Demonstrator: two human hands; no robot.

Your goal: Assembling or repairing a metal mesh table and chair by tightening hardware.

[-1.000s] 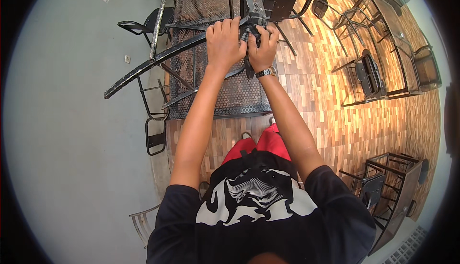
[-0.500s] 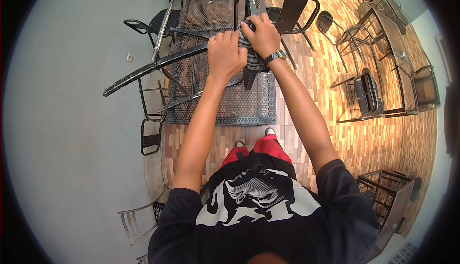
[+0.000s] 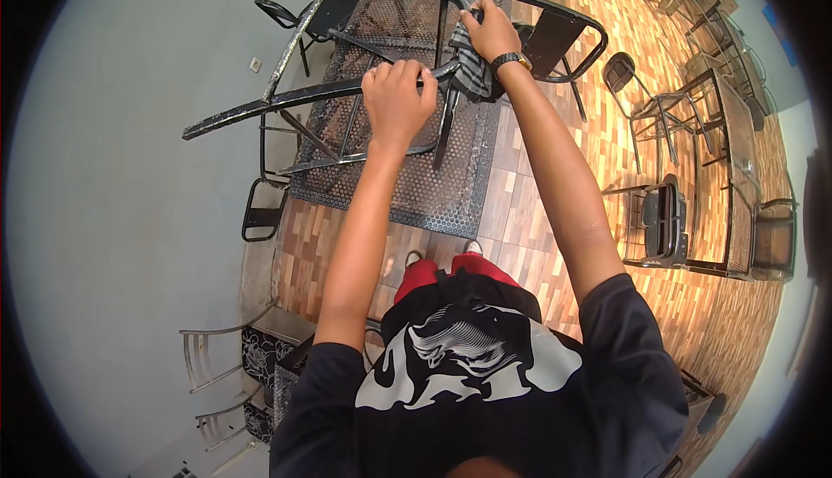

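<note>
Chair frame [image 3: 334,89], black and scuffed, lying tipped on the perforated surface [image 3: 451,205], with one end out past the left edge of that surface. Left hand [image 3: 399,101] curled over the near bar [image 3: 260,109], above the middle of the surface, with no cloth in its grip. Right hand [image 3: 494,32] closed on the frame over a bunched, striped cloth [image 3: 471,66], above the surface's right edge. Bunched together a second ago, now clearly apart, with the right one farther up the frame; likely leaving the left one to steady and the right one free to work the cloth. Poorly seen far side: backrest [image 3: 559,40] right of the surface possibly part of this frame, possibly of another chair. Left of the surface, plain grey wall [image 3: 130,175].
</note>
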